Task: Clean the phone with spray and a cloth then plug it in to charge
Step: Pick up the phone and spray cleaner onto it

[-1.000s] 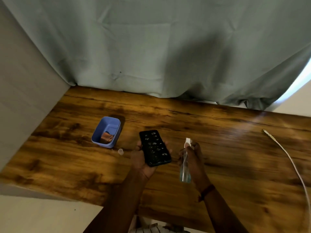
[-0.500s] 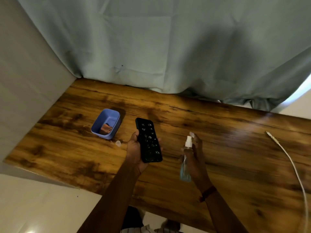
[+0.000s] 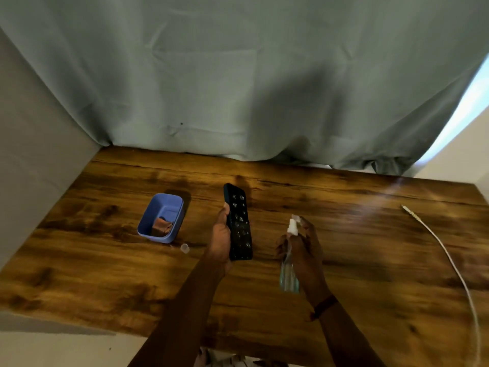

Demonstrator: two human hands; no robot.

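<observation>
Black phone (image 3: 239,223) gripped by left hand (image 3: 221,242), long axis away from me; right hand (image 3: 307,252) grips spray bottle (image 3: 288,279) just to its right.

Dark brown wood-grain table (image 3: 370,247), grey-green curtain (image 3: 238,88).
Black phone (image 3: 239,223) speckled pale; clear bluish, white-topped spray bottle (image 3: 288,276); blue tub (image 3: 148,221), brown cloth (image 3: 162,225); white cable (image 3: 449,258).

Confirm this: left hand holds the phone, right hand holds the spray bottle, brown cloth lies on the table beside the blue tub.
One error: the head view shows the brown cloth inside the blue tub, not beside it. The left hand holds the phone, the right hand the spray bottle.
</observation>
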